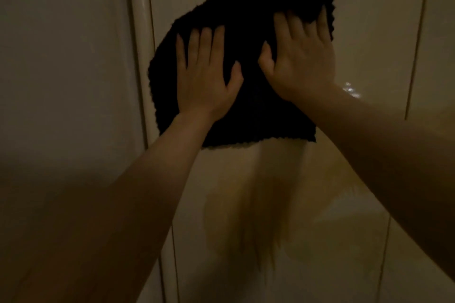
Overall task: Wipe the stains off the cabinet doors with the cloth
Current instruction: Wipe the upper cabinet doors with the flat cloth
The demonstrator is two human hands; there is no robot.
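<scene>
Fingers (205, 42) flat on cloth (248, 61)

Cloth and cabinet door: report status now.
Left hand, right hand flat on black cloth, pressing it to cabinet door. Brownish streaks below cloth. Nothing in the way.

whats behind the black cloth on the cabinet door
The black knitted cloth lies flat against the glossy cream cabinet door, pressed there by both hands, left and right. Any stain on the panel directly behind it is covered and cannot be seen.

Two bare forearms, no sleeves, hands (206, 76) ungloved, ringless
</scene>
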